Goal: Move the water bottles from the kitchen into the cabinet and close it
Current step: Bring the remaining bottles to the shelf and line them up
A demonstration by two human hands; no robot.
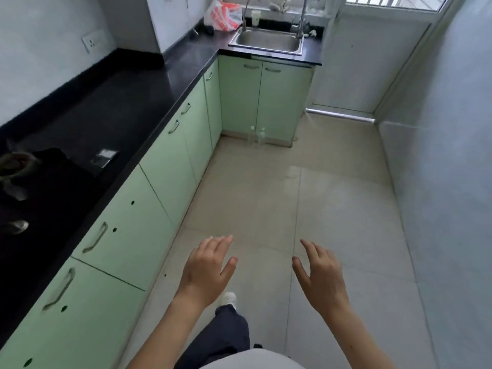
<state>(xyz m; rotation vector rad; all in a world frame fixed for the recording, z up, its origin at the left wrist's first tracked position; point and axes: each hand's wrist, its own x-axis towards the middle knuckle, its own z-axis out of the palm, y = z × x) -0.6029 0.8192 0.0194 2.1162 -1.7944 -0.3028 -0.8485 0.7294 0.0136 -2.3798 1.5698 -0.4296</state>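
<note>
Two clear water bottles (pixel 256 135) stand upright side by side on the floor, right in front of the pale green cabinet (pixel 266 99) under the sink, whose two doors are shut. My left hand (pixel 209 270) and my right hand (pixel 320 275) hover low over the tiled floor, far short of the bottles, fingers spread, both holding nothing.
A black counter (pixel 127 102) over a run of shut green cabinets lines the left side. A steel sink (pixel 267 42) with a plastic bag (pixel 223 16) and a cup beside it sits at the far end. A white wall bounds the right. My foot (pixel 229 299) is on the floor.
</note>
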